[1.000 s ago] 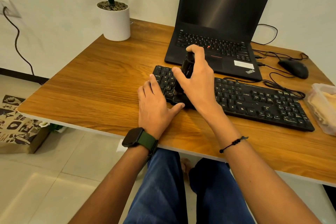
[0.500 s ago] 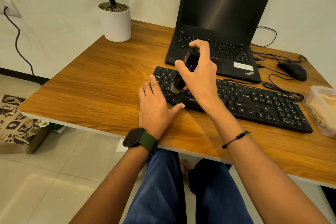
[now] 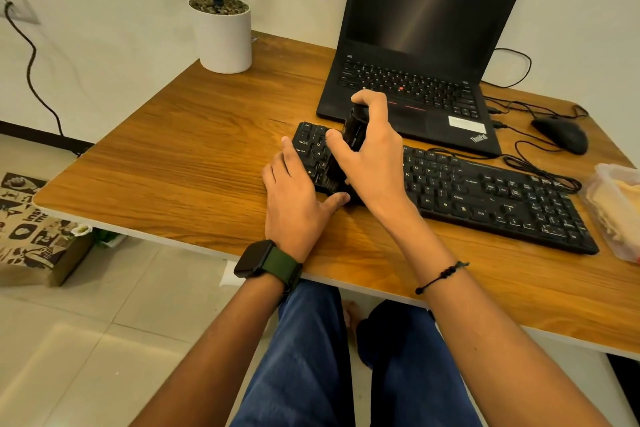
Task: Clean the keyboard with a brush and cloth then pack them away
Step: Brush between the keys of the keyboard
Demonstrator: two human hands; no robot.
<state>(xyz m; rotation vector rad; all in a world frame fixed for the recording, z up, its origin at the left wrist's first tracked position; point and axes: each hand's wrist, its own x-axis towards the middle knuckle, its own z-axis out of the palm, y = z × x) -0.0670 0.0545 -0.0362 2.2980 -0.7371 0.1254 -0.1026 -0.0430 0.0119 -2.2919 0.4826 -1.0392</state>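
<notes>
A long black keyboard [image 3: 485,194] lies across the wooden desk [image 3: 194,163]. My right hand [image 3: 372,156] grips a black brush [image 3: 353,135] upright over the keyboard's left end, with the bristles down on the lower left keys. My left hand [image 3: 298,204] rests flat on the desk against the keyboard's left edge, fingers straight over the corner keys and thumb along the front edge. A clear plastic container [image 3: 620,204] holding a pale yellow cloth sits at the desk's right edge.
An open black laptop [image 3: 426,55] stands behind the keyboard. A black mouse [image 3: 561,133] and loose cables [image 3: 519,156] lie at the back right. A white plant pot [image 3: 225,36] stands at the back left. A patterned box [image 3: 31,229] sits on the floor.
My right hand has brought the brush back down and toward me, from the upper key rows to the lower left keys. My left hand has stayed in place.
</notes>
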